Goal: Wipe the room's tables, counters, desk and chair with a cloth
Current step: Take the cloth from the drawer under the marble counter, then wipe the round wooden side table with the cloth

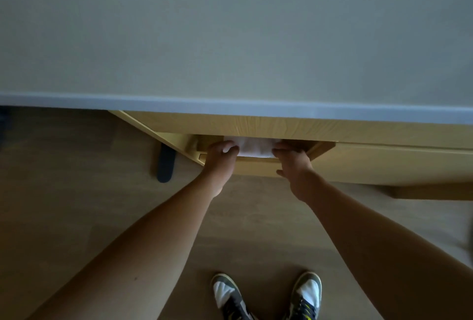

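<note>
My fingertips on both my left hand [220, 152] and my right hand [290, 157] vanish behind the white cloth [254, 147], whose far end hides under the desk [230, 38]. My shoes [305, 296] are cut off by the bottom edge.

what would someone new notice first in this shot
Two bare arms reach up the middle to a white cloth, gripped by the left hand and right hand at the open wooden drawer under the desk. The grey desktop fills the top half; sneakers stand below.
</note>
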